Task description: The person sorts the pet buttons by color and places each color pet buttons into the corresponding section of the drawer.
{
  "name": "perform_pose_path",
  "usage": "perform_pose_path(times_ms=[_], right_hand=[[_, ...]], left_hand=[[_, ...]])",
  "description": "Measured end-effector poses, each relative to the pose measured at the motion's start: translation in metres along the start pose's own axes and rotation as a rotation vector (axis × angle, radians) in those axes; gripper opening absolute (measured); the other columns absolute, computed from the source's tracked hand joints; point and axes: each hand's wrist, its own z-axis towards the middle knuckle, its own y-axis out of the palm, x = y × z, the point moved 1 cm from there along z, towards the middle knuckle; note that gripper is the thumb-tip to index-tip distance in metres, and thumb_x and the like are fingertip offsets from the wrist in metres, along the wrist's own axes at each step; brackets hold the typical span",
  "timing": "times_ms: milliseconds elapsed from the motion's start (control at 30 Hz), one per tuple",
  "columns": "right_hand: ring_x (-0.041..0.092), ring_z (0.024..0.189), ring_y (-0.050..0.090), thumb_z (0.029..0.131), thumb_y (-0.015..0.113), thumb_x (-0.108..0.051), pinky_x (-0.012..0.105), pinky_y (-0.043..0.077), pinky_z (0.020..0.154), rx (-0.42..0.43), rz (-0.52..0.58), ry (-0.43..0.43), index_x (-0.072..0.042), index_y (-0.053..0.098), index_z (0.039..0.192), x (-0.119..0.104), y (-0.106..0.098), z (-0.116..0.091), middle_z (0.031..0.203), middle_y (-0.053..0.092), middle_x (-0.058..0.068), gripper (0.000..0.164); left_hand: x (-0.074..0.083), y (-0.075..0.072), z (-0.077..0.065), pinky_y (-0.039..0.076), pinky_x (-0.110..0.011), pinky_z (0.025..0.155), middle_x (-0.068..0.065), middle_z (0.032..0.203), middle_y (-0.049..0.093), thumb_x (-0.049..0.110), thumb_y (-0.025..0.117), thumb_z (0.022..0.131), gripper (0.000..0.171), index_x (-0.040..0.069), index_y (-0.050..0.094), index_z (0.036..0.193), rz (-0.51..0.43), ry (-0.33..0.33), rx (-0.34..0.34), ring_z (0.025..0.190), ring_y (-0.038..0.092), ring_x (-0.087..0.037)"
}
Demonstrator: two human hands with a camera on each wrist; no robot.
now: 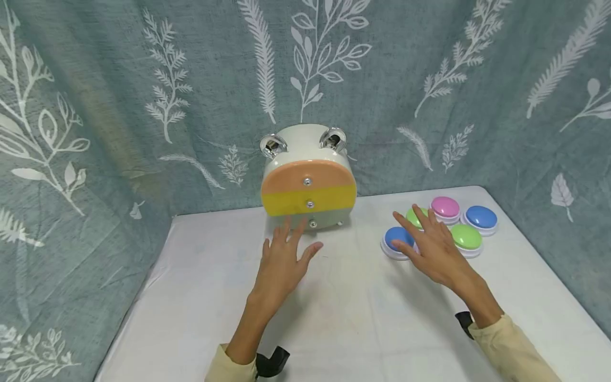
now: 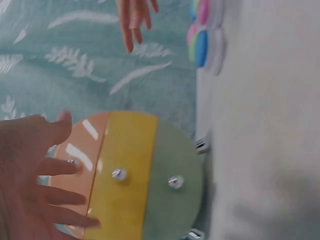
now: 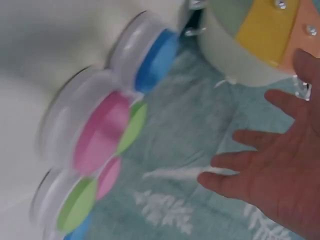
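Observation:
My left hand [image 1: 281,267] hovers over the table with fingers spread and holds nothing. Just beyond its fingertips stands a small rounded drawer cabinet [image 1: 305,144] with orange, yellow and green drawer fronts, each with a silver knob [image 1: 310,204]. Fingers straight, my right hand [image 1: 438,254] hangs over a cluster of round push buttons with white bases. A blue button [image 1: 397,237] and a green button [image 1: 465,237] show on either side of it. In the right wrist view a pink button [image 3: 102,132], hidden under that hand from the head, shows among the others.
A white cloth covers the table [image 1: 353,329]. Behind and at both sides hangs a grey-green curtain [image 1: 210,79] with white leaf prints. Farther back in the cluster are another pink button [image 1: 445,206] and a second blue button [image 1: 481,216], near the table's right edge.

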Motion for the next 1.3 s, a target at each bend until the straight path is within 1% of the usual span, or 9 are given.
perform_pose_path(times_ms=[133, 233, 367, 500, 600, 767, 900, 1033, 1300], right_hand=[[0.055, 0.155, 0.026, 0.103, 0.067, -0.038, 0.076, 0.029, 0.117, 0.024, 0.074, -0.111, -0.026, 0.037, 0.164, -0.03, 0.0, 0.022, 0.172, 0.027, 0.022, 0.069], [0.046, 0.146, 0.049, 0.1, 0.073, -0.026, 0.065, 0.044, 0.114, 0.078, 0.183, -0.195, -0.017, 0.047, 0.159, -0.065, 0.001, 0.05, 0.162, 0.047, 0.02, 0.064], [0.04, 0.125, 0.068, 0.098, 0.073, -0.013, 0.052, 0.057, 0.102, 0.19, 0.345, -0.298, -0.004, 0.057, 0.148, -0.11, 0.006, 0.097, 0.144, 0.063, 0.022, 0.053], [0.033, 0.108, 0.075, 0.097, 0.074, -0.011, 0.043, 0.062, 0.092, 0.316, 0.348, -0.308, 0.002, 0.069, 0.132, -0.137, 0.017, 0.137, 0.128, 0.072, 0.02, 0.037], [0.028, 0.094, 0.077, 0.093, 0.078, -0.013, 0.039, 0.062, 0.085, 0.415, 0.246, -0.254, 0.002, 0.078, 0.112, -0.149, 0.023, 0.15, 0.108, 0.078, 0.016, 0.023], [0.024, 0.079, 0.071, 0.09, 0.078, -0.009, 0.035, 0.058, 0.071, 0.545, 0.134, -0.234, 0.001, 0.079, 0.091, -0.162, 0.03, 0.153, 0.086, 0.077, 0.012, 0.01], [0.023, 0.071, 0.066, 0.089, 0.073, -0.005, 0.034, 0.055, 0.064, 0.582, 0.086, -0.271, 0.002, 0.076, 0.083, -0.17, 0.034, 0.14, 0.078, 0.073, 0.011, 0.009], [0.022, 0.069, 0.065, 0.089, 0.076, -0.005, 0.033, 0.056, 0.063, 0.59, 0.039, -0.301, 0.001, 0.074, 0.084, -0.174, 0.035, 0.106, 0.08, 0.071, 0.011, 0.008], [0.02, 0.067, 0.062, 0.085, 0.081, -0.005, 0.031, 0.054, 0.061, 0.624, -0.027, -0.348, -0.002, 0.072, 0.081, -0.178, 0.037, 0.068, 0.082, 0.068, 0.008, 0.01]], left_hand=[[-0.004, -0.021, 0.029, 0.057, -0.057, 0.1, -0.024, 0.149, 0.061, 0.033, 0.068, 0.103, 0.052, 0.003, 0.061, 0.145, -0.144, 0.028, 0.246, 0.116, 0.072, -0.044], [-0.011, -0.039, 0.061, 0.059, -0.053, 0.1, -0.026, 0.144, 0.064, 0.032, 0.062, 0.106, 0.052, -0.001, 0.058, 0.146, -0.262, -0.028, 0.318, 0.107, 0.075, -0.044], [-0.023, -0.055, 0.104, 0.06, -0.038, 0.086, -0.026, 0.133, 0.07, 0.042, 0.055, 0.107, 0.06, -0.002, 0.056, 0.148, -0.324, -0.146, 0.275, 0.084, 0.074, -0.029], [-0.032, -0.061, 0.132, 0.032, -0.028, 0.059, -0.017, 0.089, 0.067, 0.046, 0.059, 0.105, 0.059, -0.002, 0.067, 0.137, -0.389, -0.24, 0.133, 0.057, 0.035, -0.012], [-0.034, -0.065, 0.139, 0.052, -0.03, 0.075, -0.018, 0.112, 0.074, 0.046, 0.064, 0.102, 0.058, -0.001, 0.07, 0.134, -0.458, -0.295, 0.049, 0.085, 0.067, -0.019], [-0.037, -0.076, 0.139, 0.049, -0.05, 0.113, -0.015, 0.153, 0.059, 0.046, 0.071, 0.097, 0.06, 0.001, 0.068, 0.136, -0.501, -0.363, 0.018, 0.14, 0.057, -0.035], [-0.04, -0.081, 0.139, 0.051, -0.034, 0.079, -0.011, 0.13, 0.072, 0.047, 0.074, 0.095, 0.054, 0.004, 0.076, 0.127, -0.52, -0.405, 0.01, 0.09, 0.062, -0.02], [-0.04, -0.08, 0.142, 0.028, -0.026, 0.053, 0.003, 0.074, 0.058, 0.046, 0.076, 0.094, 0.05, 0.005, 0.078, 0.123, -0.544, -0.389, 0.017, 0.051, 0.031, -0.011], [-0.044, -0.083, 0.14, 0.029, -0.028, 0.057, -0.014, 0.142, 0.068, 0.045, 0.075, 0.095, 0.052, 0.002, 0.077, 0.125, -0.548, -0.363, 0.025, 0.051, 0.028, -0.01]])
